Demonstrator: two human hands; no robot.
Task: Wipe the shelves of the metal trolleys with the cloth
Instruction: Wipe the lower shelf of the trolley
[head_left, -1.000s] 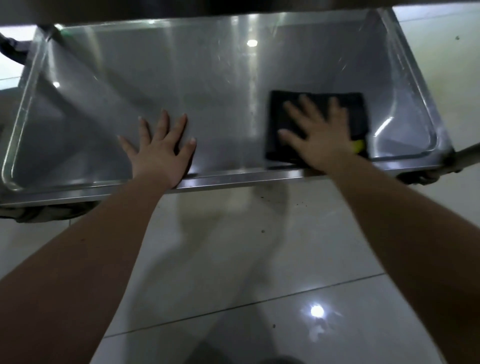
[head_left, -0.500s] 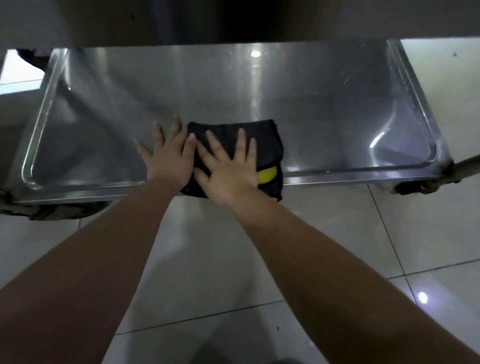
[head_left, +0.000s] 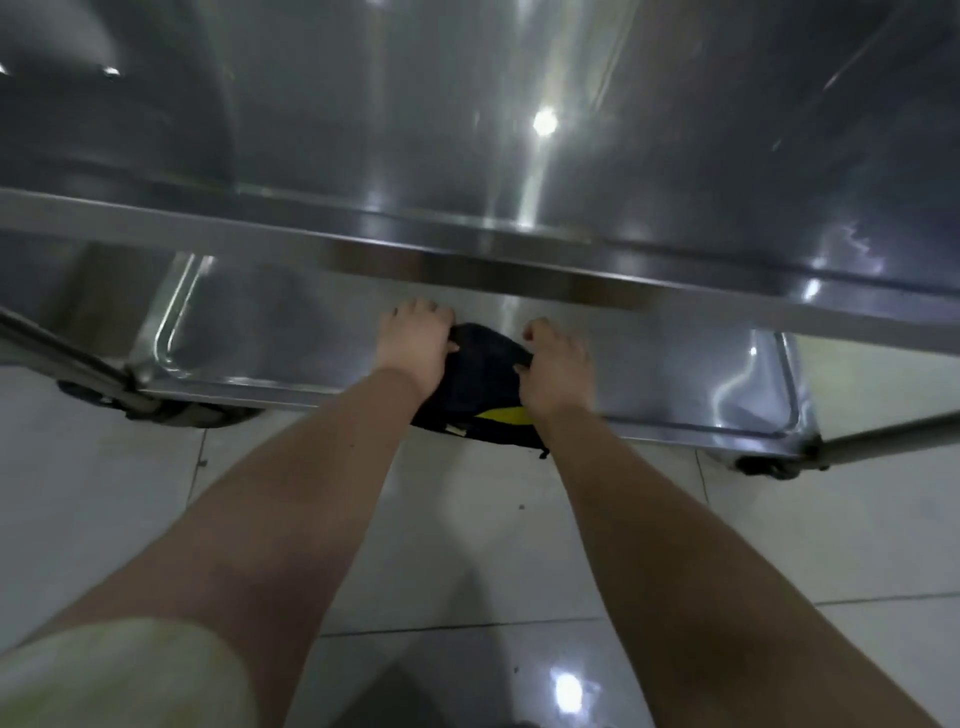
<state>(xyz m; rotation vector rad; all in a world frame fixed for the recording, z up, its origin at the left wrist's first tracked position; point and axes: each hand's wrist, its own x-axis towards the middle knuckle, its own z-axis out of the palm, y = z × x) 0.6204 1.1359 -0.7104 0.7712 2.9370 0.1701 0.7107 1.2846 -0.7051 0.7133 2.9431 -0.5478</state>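
A dark cloth (head_left: 480, 374) with a yellow patch (head_left: 501, 414) lies bunched at the centre of the view, on the front rim of the metal trolley's lower shelf (head_left: 291, 332), its near edge hanging over the rim toward 6 o'clock; the left hand (head_left: 415, 348) sits at the cloth's 9 o'clock side, fingers curled over and gripping that edge; the right hand (head_left: 556, 369) sits at its 3 o'clock side, fingers likewise curled and gripping the fabric; the 2 hands are apart, with the cloth humped up between them; the upper shelf (head_left: 415, 130) fills the view toward 12 o'clock, reflecting ceiling lights; 1 caster (head_left: 171, 413) shows at 9 o'clock and another (head_left: 763, 465) at 4 o'clock, both on the pale tiled floor (head_left: 467, 545); a light-green sleeve (head_left: 119, 675) shows at 7 o'clock.
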